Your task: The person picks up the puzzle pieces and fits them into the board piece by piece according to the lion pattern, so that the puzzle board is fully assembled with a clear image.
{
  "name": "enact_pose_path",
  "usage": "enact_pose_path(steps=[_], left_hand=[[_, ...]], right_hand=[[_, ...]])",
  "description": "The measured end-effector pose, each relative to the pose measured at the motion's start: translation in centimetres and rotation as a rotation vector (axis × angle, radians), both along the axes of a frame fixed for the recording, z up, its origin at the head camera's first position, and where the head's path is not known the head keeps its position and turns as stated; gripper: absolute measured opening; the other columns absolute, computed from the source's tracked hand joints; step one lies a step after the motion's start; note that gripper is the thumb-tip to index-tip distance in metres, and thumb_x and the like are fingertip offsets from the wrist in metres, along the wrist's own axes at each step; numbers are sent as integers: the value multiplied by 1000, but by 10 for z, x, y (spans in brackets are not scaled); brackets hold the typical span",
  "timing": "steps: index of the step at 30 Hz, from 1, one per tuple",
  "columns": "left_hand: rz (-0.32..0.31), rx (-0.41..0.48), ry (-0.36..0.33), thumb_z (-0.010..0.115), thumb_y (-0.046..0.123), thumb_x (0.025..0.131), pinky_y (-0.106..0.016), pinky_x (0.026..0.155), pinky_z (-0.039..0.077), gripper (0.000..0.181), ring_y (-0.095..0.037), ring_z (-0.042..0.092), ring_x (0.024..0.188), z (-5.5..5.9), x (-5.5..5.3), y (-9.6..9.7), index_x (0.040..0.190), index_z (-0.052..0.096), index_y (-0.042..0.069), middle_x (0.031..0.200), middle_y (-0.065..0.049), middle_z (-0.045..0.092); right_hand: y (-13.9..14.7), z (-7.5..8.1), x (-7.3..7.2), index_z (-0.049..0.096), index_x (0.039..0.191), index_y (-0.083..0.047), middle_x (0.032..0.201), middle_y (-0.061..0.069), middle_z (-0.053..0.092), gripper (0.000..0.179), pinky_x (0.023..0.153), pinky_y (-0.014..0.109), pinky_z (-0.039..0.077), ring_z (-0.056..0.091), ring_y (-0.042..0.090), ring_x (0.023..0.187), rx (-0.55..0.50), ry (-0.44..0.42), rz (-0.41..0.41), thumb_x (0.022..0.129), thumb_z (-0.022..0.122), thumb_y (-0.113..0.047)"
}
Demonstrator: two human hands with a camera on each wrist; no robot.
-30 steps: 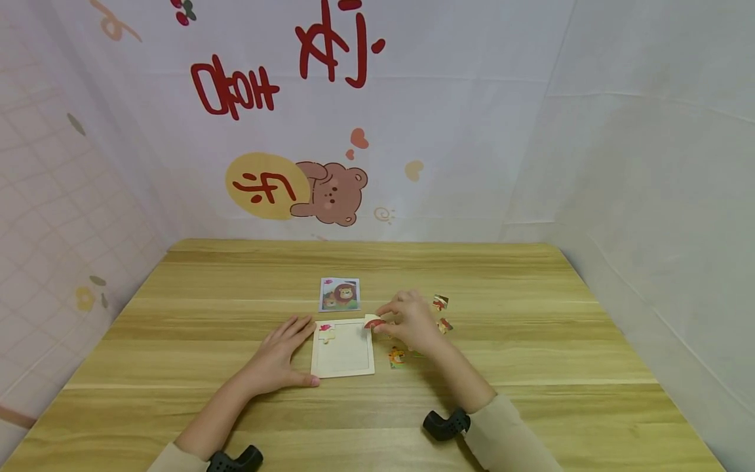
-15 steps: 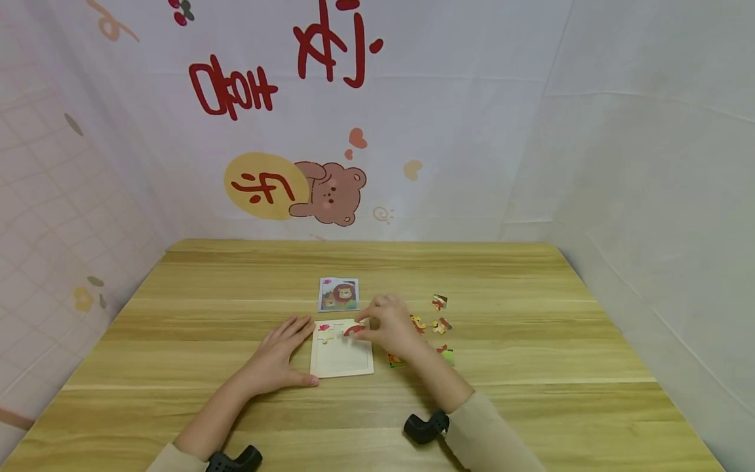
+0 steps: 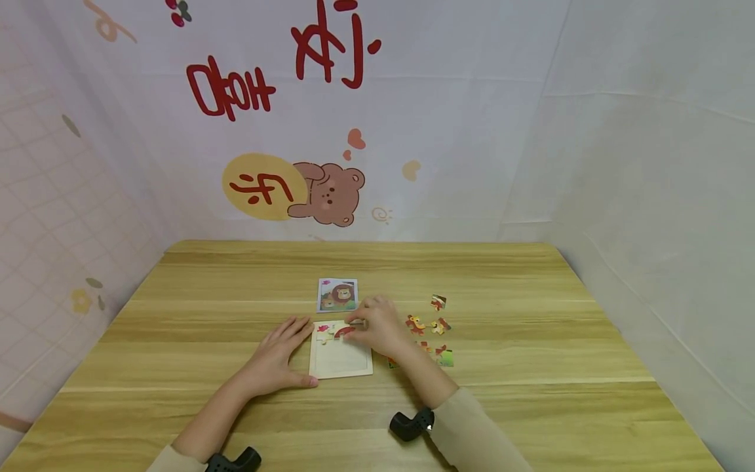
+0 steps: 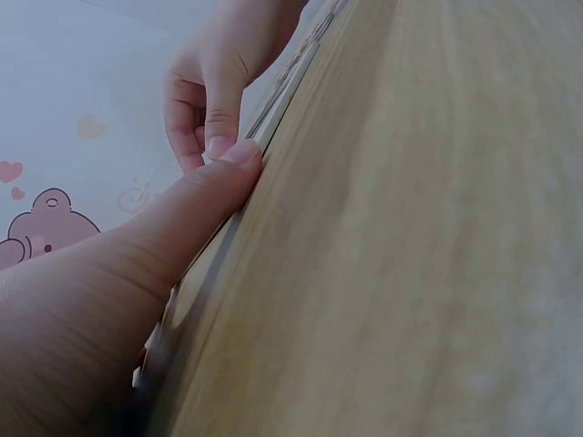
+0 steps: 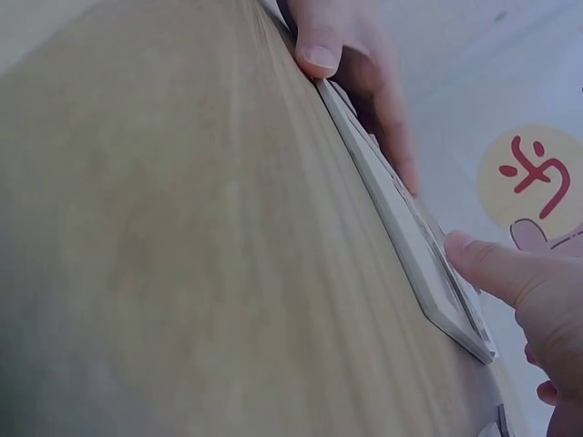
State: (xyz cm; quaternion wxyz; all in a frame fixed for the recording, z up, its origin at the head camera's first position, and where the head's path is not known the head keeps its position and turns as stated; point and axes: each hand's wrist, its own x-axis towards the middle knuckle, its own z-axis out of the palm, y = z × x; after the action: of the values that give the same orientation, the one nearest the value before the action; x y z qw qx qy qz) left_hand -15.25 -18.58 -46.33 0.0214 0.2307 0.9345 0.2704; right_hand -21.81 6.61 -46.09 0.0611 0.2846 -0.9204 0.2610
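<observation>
A cream square puzzle tray [image 3: 341, 360] lies on the table, with a puzzle piece bearing a pink shape [image 3: 322, 330] in its far left corner. My left hand [image 3: 278, 359] rests along the tray's left side, fingertips at the far corner and thumb at the near one. Over the tray's far part, my right hand [image 3: 379, 329] pinches a dark red puzzle piece [image 3: 342, 332] right beside the pink one. In the right wrist view the right thumb [image 5: 463, 250] is at the top of the tray [image 5: 401, 232]; the pinched piece is mostly hidden there.
Behind the tray lies a picture card [image 3: 338, 296] showing lions. Several loose puzzle pieces [image 3: 415, 324] are spread to the right, some partly hidden by the right forearm. A printed cloth [image 3: 460, 131] hangs behind the wooden table [image 3: 236, 275].
My right hand has carried the dark red piece leftward from the tray's far right corner to beside the pink piece, and lowered it. The left hand has stayed in place.
</observation>
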Motion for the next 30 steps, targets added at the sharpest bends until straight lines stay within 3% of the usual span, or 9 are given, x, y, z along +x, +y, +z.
enact_pose_path(steps=[17,30], left_hand=[[4,0,0,74,67,65,-67,103,13,110,-39,14,141,0,0,-1,148,37,6,155,-13,26],[8,-3,-6,73,69,66,-68,103,13,110,-39,13,142,0,0,-1,148,36,6,155,-12,25]], right_hand=[[-5,-3,0,75,97,-26,77,-11,47,27,74,30,29,36,11,77,-11,-36,3,75,80,-42],[-9,-6,0,76,95,-32,76,-9,47,18,73,32,27,35,11,75,-33,-49,37,79,79,-38]])
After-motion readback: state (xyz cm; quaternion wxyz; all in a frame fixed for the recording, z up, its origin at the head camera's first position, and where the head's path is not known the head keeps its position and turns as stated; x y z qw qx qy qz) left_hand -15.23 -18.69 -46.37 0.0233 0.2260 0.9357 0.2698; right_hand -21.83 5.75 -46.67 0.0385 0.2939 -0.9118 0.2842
